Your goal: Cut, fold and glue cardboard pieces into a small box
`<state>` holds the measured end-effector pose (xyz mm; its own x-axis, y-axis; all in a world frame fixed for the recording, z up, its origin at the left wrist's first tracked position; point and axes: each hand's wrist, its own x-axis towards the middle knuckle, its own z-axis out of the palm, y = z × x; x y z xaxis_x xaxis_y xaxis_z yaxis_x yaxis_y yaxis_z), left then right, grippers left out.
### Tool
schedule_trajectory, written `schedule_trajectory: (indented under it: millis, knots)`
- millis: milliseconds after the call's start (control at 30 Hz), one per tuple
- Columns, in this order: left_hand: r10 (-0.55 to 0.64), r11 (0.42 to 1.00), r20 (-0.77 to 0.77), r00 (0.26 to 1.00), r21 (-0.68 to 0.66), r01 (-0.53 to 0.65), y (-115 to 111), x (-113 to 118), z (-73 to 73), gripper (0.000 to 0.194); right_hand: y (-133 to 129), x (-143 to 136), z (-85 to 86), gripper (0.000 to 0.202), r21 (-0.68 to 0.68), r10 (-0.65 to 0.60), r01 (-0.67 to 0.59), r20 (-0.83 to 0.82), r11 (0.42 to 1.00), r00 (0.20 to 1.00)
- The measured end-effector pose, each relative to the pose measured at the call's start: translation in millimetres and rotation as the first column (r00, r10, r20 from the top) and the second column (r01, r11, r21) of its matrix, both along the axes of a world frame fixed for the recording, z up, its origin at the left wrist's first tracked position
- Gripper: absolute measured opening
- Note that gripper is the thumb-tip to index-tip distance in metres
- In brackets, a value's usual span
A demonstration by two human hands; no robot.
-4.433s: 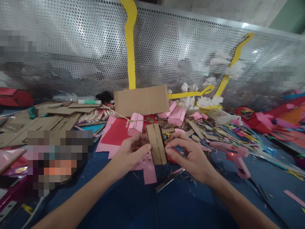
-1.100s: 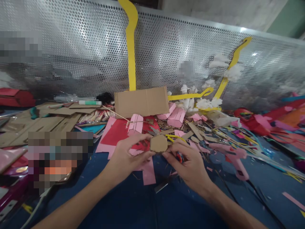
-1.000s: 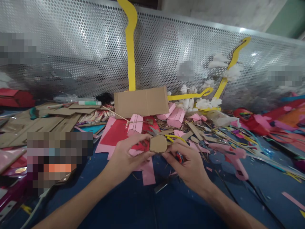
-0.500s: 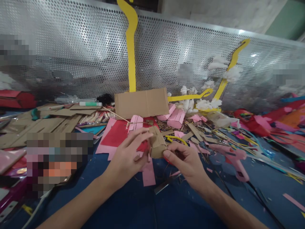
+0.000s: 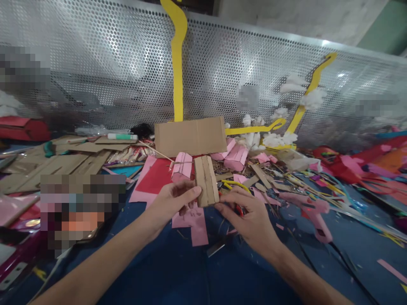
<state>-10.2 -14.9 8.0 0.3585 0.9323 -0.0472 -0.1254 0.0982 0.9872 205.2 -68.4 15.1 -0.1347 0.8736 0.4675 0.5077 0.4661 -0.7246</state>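
Between my two hands is a small folded cardboard box (image 5: pixel 206 180), tilted up with a long scored face toward me. My left hand (image 5: pixel 179 197) grips its left side, thumb on the near face and fingers behind. The fingertips of my right hand (image 5: pixel 243 209) pinch its lower right corner. Just behind my left hand lies a pink paper prism (image 5: pixel 182 166). Pink paper pieces (image 5: pixel 199 231) rest on the blue surface below the box, and red paper (image 5: pixel 152 180) lies to the left. Something red and yellow, partly hidden, is beside my right fingers.
A pink glue gun (image 5: pixel 311 212) lies at the right, its black cord running toward me. A metal blade (image 5: pixel 216 248) rests near the front. Behind stand a cardboard panel (image 5: pixel 190 137) and yellow cutouts (image 5: pixel 178 76) against a perforated metal screen (image 5: pixel 127 63). Cardboard scraps (image 5: pixel 60 169) are piled at left.
The cardboard box has been turned so its long scored face shows. My left hand has gone from spread fingers around it to a thumb-and-finger grip; my right hand stays at its lower corner.
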Motion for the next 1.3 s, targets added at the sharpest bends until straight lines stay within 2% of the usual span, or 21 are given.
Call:
schedule_trajectory:
  millis: [100,200,300,400,500,600,733,933,1167,1300]
  knots:
    - [0.039,0.999,0.0,0.999,0.014,-0.039,-1,0,3.1,0.048,-1,0,1.2,0.018,-0.099,0.066,-0.075,-0.092,0.992,0.994]
    - [0.046,0.998,-0.018,0.999,0.042,-0.045,-3,1,4.3,0.047,0,-2,-1.1,0.026,-0.25,0.118,-0.194,-0.291,0.949,0.95]
    - [0.004,0.997,-0.024,1.0,0.079,-0.002,-3,3,2.7,0.044,2,-4,-6.4,0.031,-0.341,0.084,-0.257,-0.448,0.904,0.89]
    - [-0.046,0.995,-0.019,0.999,0.087,0.048,-3,5,-0.7,0.043,3,-3,-11.1,0.032,-0.392,0.053,-0.288,-0.512,0.874,0.857]
    - [-0.09,0.992,-0.041,0.995,0.089,0.093,-2,4,-4.5,0.045,4,-2,-13.3,0.031,-0.416,0.046,-0.309,-0.533,0.855,0.845]
    - [-0.122,0.985,-0.092,0.988,0.114,0.132,-2,3,-8.2,0.047,5,0,-13.9,0.03,-0.409,0.037,-0.299,-0.538,0.862,0.842]
    - [-0.093,0.984,-0.121,0.988,0.139,0.11,-1,4,-11.6,0.049,6,-1,-12.7,0.034,-0.402,0.028,-0.252,-0.485,0.88,0.874]
    - [-0.048,0.988,-0.12,0.992,0.142,0.065,-2,5,-9.9,0.047,7,-1,-10.9,0.037,-0.356,0.086,-0.246,-0.41,0.901,0.908]
    - [-0.024,0.996,-0.118,0.993,0.086,0.034,-4,5,-7.3,0.045,9,1,-13.3,0.035,-0.341,0.097,-0.204,-0.305,0.918,0.947]
    - [-0.024,0.996,0.006,1.0,-0.081,0.025,-5,8,-6.6,0.044,9,-2,-11.3,0.033,-0.342,0.102,-0.241,-0.377,0.908,0.921]
